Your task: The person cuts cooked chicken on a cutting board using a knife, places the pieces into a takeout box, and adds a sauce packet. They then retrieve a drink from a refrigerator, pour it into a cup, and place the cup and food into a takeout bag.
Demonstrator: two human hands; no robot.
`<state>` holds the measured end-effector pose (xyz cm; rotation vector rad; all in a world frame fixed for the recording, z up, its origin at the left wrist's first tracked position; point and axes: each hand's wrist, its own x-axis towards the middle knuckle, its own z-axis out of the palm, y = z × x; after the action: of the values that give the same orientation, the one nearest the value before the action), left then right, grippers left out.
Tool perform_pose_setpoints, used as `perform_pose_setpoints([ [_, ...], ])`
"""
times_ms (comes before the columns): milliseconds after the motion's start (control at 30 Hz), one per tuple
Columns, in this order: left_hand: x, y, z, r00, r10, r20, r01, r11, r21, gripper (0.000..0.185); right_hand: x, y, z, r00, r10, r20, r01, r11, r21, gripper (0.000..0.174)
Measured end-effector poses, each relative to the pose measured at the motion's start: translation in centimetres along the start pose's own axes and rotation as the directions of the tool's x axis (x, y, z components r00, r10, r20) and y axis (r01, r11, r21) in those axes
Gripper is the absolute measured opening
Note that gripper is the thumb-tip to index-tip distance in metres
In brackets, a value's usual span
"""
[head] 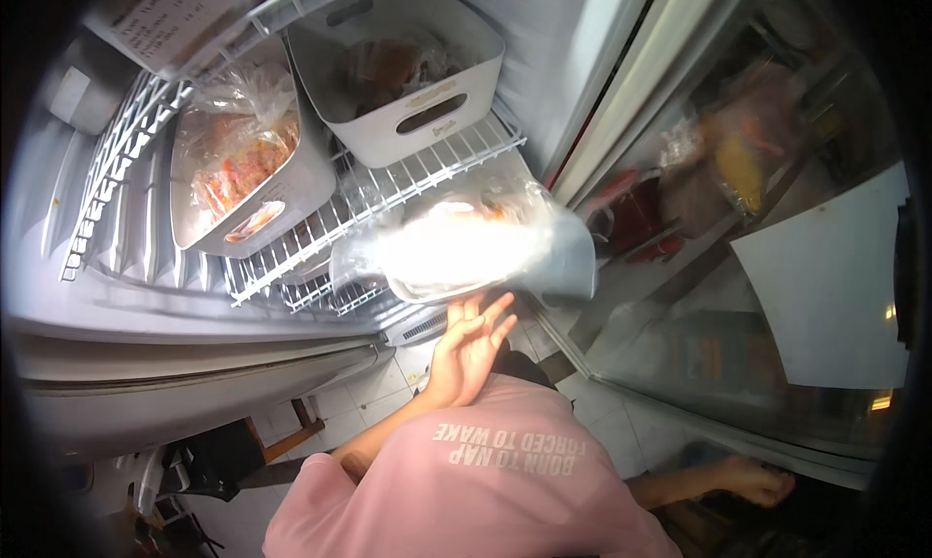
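My left hand (466,354) is raised palm up with its fingers apart, just below the front edge of a white plastic bin (408,293). Its fingertips are close to that edge; whether they touch it is unclear. Strong glare hides most of what is in this bin, though clear plastic wrapping shows at its back. The bin juts out below an upper wire shelf (466,161). Off to the right, my right hand (757,481) is curled beside the lower edge of a glass door (670,339). Dimness hides whether it grips anything.
On the upper shelf stand a white bin (309,179) of bagged orange-and-pink food (251,161) and a second white bin (386,139) with a brownish bagged item (393,70). A label with writing (175,19) hangs upper left. Below is a tiled floor (378,405).
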<state>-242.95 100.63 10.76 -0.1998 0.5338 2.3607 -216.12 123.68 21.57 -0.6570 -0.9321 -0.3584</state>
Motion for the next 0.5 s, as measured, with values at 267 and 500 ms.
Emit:
perform_pose_setpoints([
  [267, -1.9, 0.3, -2.6, 0.968, -0.243, -0.066, 0.246, 0.968, 0.056, 0.052, -13.3, -19.4, 13.1, -0.367, -0.465, 0.805, -0.727, 0.683, 0.063, 0.011],
  [500, -1.5, 0.8, -2.4, 0.962, -0.267, -0.048, 0.270, 0.960, 0.078, 0.042, -23.0, -20.9, 11.6, -0.482, -0.528, 0.699, -0.379, 0.845, 0.377, 0.015],
])
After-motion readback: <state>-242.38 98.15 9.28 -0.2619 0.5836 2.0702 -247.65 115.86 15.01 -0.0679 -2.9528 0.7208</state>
